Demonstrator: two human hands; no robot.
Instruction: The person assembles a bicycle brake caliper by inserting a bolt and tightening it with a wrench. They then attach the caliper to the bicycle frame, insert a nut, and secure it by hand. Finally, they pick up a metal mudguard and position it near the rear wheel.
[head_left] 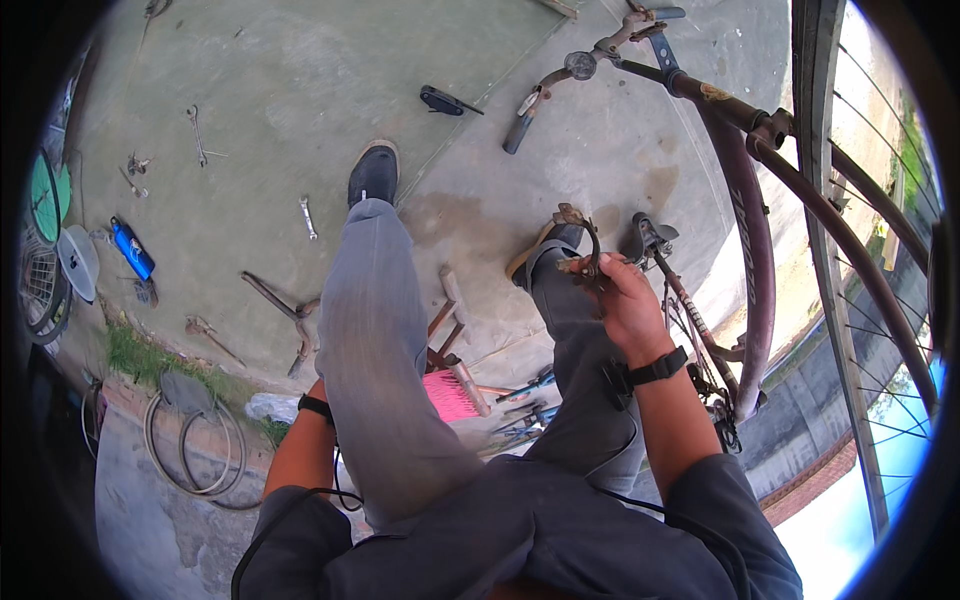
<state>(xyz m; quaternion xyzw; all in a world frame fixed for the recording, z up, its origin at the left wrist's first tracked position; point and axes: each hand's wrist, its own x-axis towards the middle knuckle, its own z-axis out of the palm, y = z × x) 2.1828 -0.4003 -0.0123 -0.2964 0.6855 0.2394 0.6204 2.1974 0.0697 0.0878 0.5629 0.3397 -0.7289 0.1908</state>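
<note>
Currently, the right hand [632, 308] clamps a curved metal part [596, 240] — apparently detached, not on the bicycle [762, 300]; left hand [319, 388] mostly hidden, grip unclear.

The curved metal part [595, 238] is dark, near black, with rusty brown patches. The bicycle frame [757, 275] shows deep maroon, its tube marked with pale lettering. Grey trousers [370, 290] fade lighter and browner at the knee, above a black shoe [374, 176] edged in tan. The seat [446, 394] is bright pink with fine stripes, the bottle [131, 247] vivid blue, the spanner [308, 218] silvery, and the greenish-grey floor [280, 90] blotched with brown stains.
</note>
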